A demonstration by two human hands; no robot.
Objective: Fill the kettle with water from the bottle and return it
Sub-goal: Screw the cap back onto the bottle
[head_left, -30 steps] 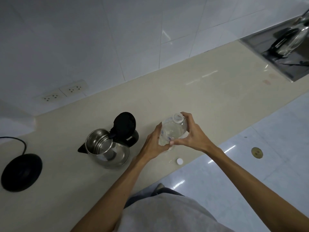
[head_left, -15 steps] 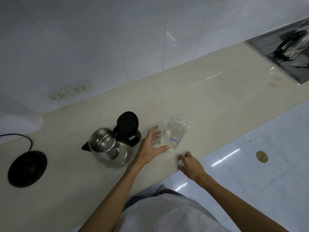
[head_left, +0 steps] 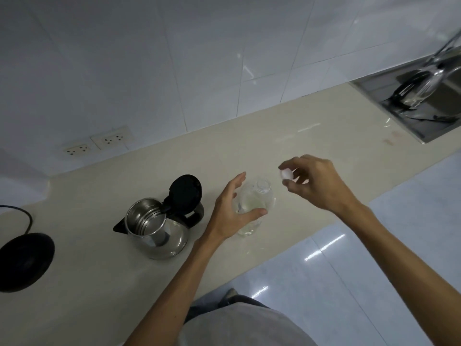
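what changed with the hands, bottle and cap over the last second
The right hand let go of the bottle, went down to the counter edge, picked up the white cap and raised it beside the bottle's open neck. The left hand set the bottle down, loosened, and now curls around it again. The kettle, lid open, and its base stayed put.

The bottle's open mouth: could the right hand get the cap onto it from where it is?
Probably yes. The right hand holds the white cap just beside the bottle, whose mouth is uncovered; the left hand is around the body, not the top.
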